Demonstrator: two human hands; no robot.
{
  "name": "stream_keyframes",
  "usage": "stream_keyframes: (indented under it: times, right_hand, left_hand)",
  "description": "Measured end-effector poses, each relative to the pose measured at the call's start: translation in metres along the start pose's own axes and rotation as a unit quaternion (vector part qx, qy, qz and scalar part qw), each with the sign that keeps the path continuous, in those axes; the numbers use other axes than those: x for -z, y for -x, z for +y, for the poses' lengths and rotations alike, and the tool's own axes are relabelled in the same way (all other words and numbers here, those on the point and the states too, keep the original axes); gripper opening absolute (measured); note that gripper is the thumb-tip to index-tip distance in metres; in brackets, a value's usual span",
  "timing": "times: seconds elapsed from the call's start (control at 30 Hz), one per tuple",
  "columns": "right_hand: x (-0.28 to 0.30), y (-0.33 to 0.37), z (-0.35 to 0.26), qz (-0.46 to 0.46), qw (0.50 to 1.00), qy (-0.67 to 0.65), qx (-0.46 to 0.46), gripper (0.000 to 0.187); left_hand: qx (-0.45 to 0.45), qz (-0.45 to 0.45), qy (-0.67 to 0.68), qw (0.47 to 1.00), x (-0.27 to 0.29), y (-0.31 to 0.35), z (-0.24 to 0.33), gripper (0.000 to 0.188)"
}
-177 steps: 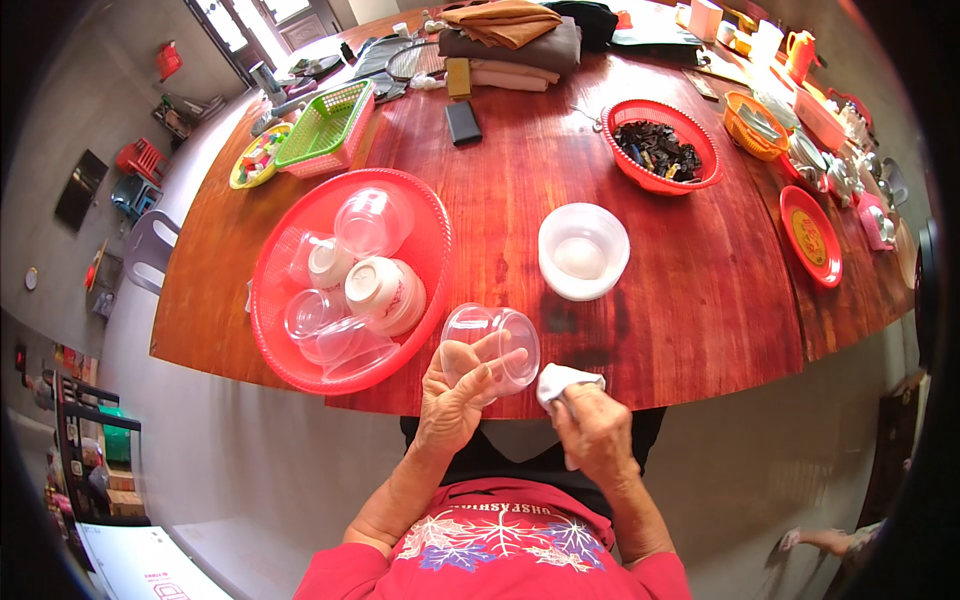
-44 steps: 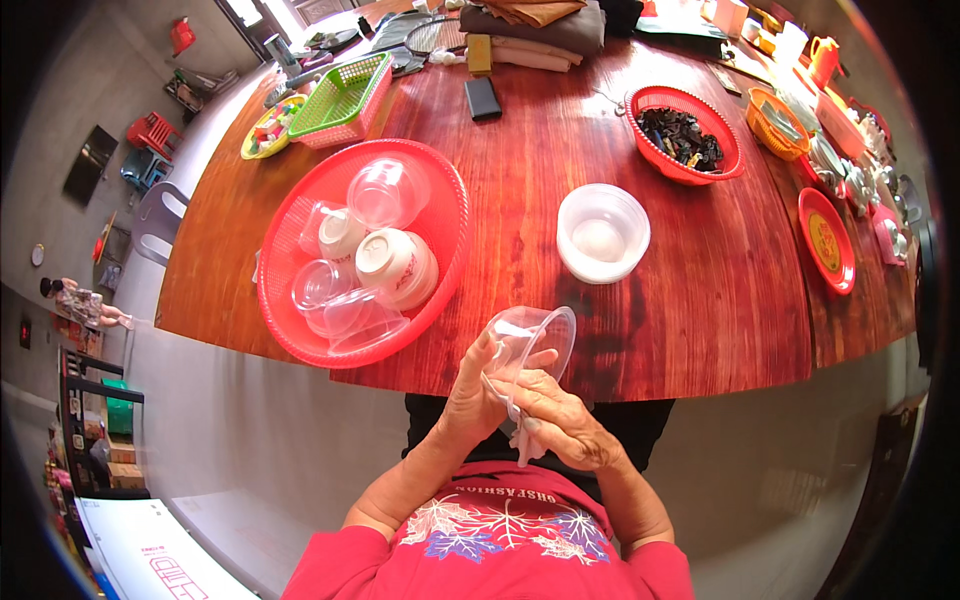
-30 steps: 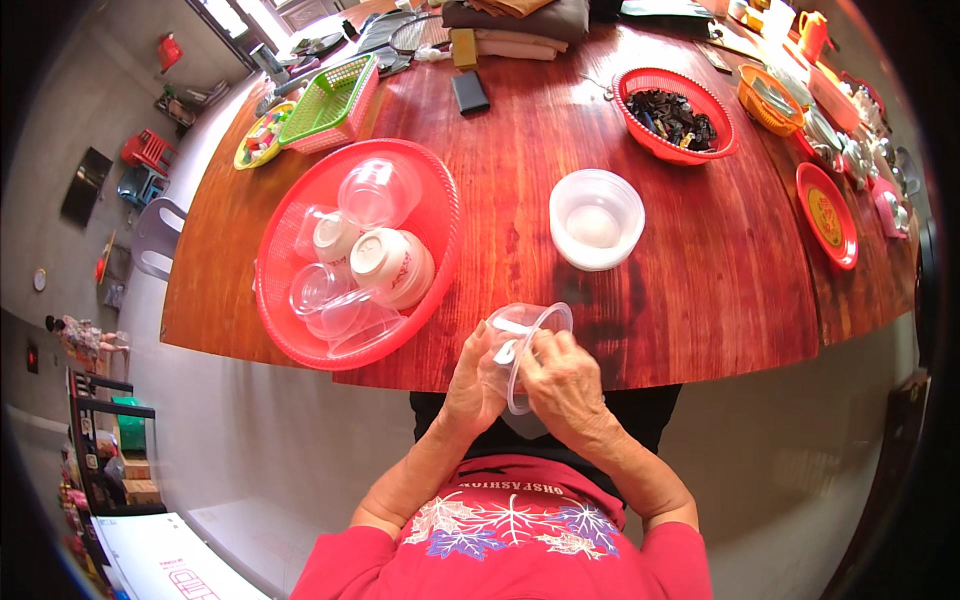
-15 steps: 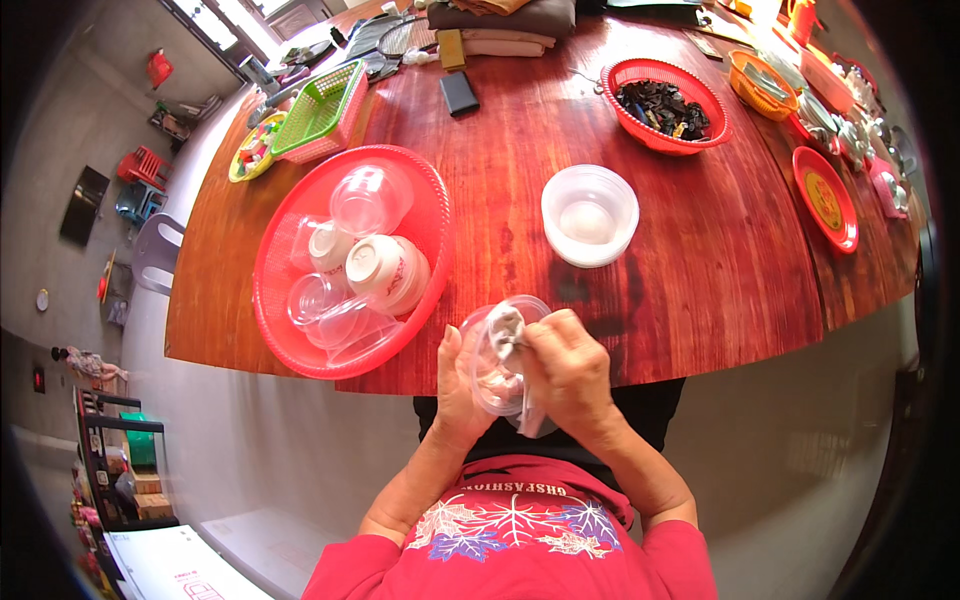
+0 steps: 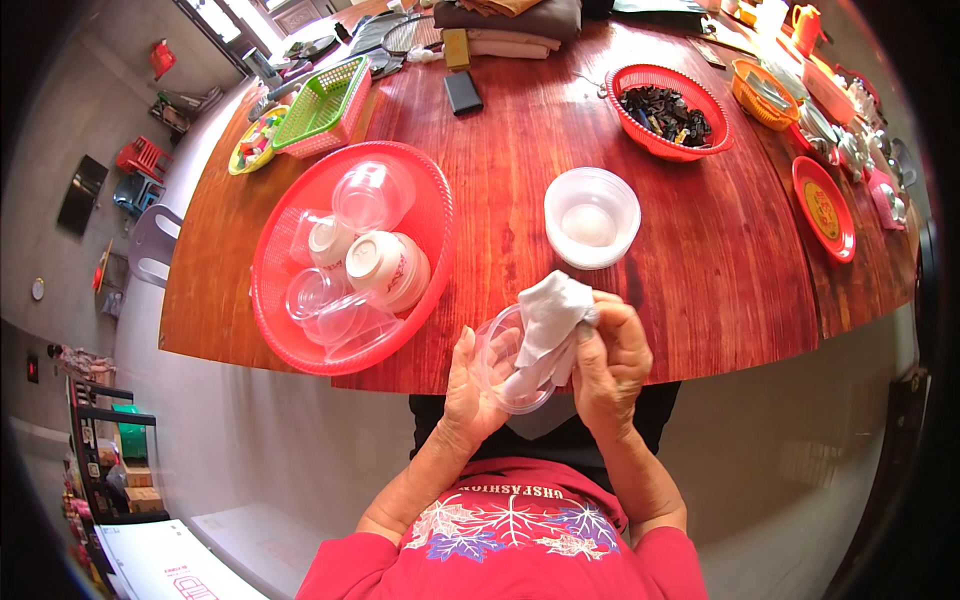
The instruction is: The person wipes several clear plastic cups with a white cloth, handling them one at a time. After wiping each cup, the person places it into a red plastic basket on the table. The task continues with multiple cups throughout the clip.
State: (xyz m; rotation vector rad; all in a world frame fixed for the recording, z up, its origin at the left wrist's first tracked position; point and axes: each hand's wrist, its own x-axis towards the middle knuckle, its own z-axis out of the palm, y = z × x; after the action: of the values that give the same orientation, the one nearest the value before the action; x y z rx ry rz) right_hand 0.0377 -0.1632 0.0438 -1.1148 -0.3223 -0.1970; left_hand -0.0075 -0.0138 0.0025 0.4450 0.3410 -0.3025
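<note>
Left hand (image 5: 468, 405): cups a clear round plastic bowl (image 5: 492, 350) from the left, thumb raised beside it.
Right hand (image 5: 612, 372): pinches a crumpled white cloth (image 5: 553, 310) between thumb and fingers, its lower folds hanging at the bowl's mouth.
Bowl: tilted, held at the near edge of a reddish-brown wooden table (image 5: 710, 270).
Left on table: a large round red plastic basket (image 5: 434, 205) bears upturned white bowls (image 5: 376, 260) and clear plastic containers (image 5: 350, 322).
Beyond the cloth: stacked translucent round bowls (image 5: 592, 218).
Far right: a round red plastic colander (image 5: 640, 130) filled with small dark pieces (image 5: 665, 113).
</note>
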Motion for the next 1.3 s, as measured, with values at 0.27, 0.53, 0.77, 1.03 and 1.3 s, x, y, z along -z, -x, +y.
stream_keyframes:
  times: [0.27, 0.53, 0.77, 1.03, 1.3]
  right_hand:
    - [0.007, 0.017, 0.014, -0.1, 0.947, 0.303, -0.039, 0.037]
    - [0.004, 0.002, 0.001, -0.304, 0.741, 0.567, 0.192, 0.031]
    - [0.002, 0.015, 0.033, -0.409, 0.783, 0.468, 0.024, 0.021]
    - [-0.024, -0.007, 0.037, -0.227, 0.774, 0.523, 0.275, 0.02]
    - [-0.007, 0.003, 0.036, -0.409, 0.731, 0.545, 0.039, 0.023]
  left_hand:
    - [-0.015, -0.03, -0.019, 0.999, -0.009, 0.001, 0.002, 0.082]
    - [-0.031, -0.027, -0.052, 0.998, -0.007, 0.001, 0.007, 0.072]
    - [-0.086, 0.0, -0.111, 0.99, 0.003, -0.002, -0.004, 0.063]
    - [-0.063, -0.016, -0.024, 0.998, -0.007, -0.008, 0.009, 0.066]
    - [-0.057, 0.017, -0.082, 0.995, 0.013, -0.013, 0.006, 0.061]
